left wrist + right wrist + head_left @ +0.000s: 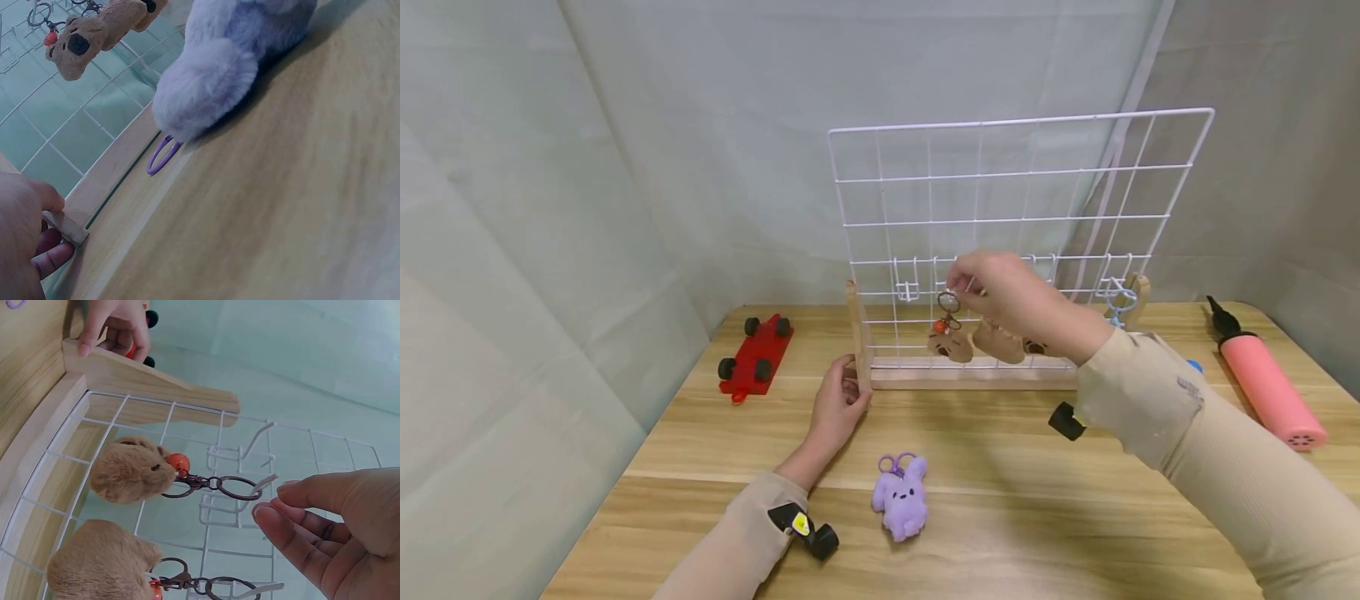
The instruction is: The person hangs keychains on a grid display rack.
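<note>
My left hand (837, 406) grips the left wooden foot (857, 329) of a stand holding a white wire grid rack (1021, 171). Its thumb and fingers close around the foot's end in the left wrist view. At the rack's hooks, my right hand (350, 531) has thumb and forefinger right by a hook tip (269, 481), nothing visible between them. On that hook hangs the ring of a brown bear plush keychain (128, 472) with an orange bell (178, 464). A second brown plush keychain (100, 559) hangs beside it. A purple plush keychain (901, 504) lies on the table in front.
A red toy car chassis (756, 358) with black wheels lies at the left. To the right is a pink hand pump (1270, 387) with a black nozzle. A light blue keychain ring (1120, 302) hangs at the rack's right end, and an unused double hook (907, 287) is at its left.
</note>
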`<state>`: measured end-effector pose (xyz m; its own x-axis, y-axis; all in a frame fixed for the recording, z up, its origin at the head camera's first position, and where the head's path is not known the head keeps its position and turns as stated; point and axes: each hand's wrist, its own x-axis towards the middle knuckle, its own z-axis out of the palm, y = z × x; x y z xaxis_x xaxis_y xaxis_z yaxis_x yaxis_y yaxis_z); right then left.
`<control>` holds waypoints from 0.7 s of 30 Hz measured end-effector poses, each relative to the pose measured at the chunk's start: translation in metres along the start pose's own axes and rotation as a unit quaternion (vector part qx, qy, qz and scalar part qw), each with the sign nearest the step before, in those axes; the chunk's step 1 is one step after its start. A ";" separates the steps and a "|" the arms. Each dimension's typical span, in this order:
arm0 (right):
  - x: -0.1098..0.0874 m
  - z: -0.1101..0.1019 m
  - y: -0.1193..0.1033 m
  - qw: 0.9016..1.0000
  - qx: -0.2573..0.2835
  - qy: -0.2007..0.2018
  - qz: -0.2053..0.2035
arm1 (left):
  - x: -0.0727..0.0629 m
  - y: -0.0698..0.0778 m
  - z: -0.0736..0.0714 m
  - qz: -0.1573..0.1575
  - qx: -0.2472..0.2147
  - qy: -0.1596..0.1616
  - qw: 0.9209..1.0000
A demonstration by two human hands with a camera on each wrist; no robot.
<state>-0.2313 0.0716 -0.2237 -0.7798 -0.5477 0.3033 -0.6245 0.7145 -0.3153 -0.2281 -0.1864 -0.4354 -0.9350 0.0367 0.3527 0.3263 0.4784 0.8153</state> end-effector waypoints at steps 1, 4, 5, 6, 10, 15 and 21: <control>-0.001 -0.001 0.000 1.000 0.002 0.001 -0.001 | 0.000 0.000 0.000 0.000 0.000 0.001 1.000; -0.003 -0.002 -0.002 1.000 0.003 0.002 0.002 | -0.001 0.000 0.000 -0.001 0.001 0.003 1.000; -0.004 -0.002 -0.003 1.000 0.004 0.003 0.003 | -0.001 -0.001 0.000 0.000 0.001 0.003 1.000; -0.004 -0.003 -0.003 1.000 0.004 0.004 0.003 | -0.001 -0.001 0.000 0.000 0.001 0.004 1.000; -0.008 -0.004 -0.006 1.000 0.012 0.008 0.004 | -0.001 0.000 0.000 0.001 0.000 0.003 1.000; -0.014 -0.005 -0.011 1.000 0.024 0.005 0.014 | -0.001 0.001 0.000 0.003 0.003 0.004 1.000; -0.022 0.000 -0.017 0.999 0.027 0.019 0.002 | 0.001 -0.001 0.001 0.003 0.002 0.002 1.000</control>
<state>-0.2034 0.0713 -0.2244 -0.7810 -0.5267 0.3357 -0.6233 0.6918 -0.3646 -0.2289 -0.1859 -0.4362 -0.9322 0.0359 0.3601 0.3317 0.4822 0.8108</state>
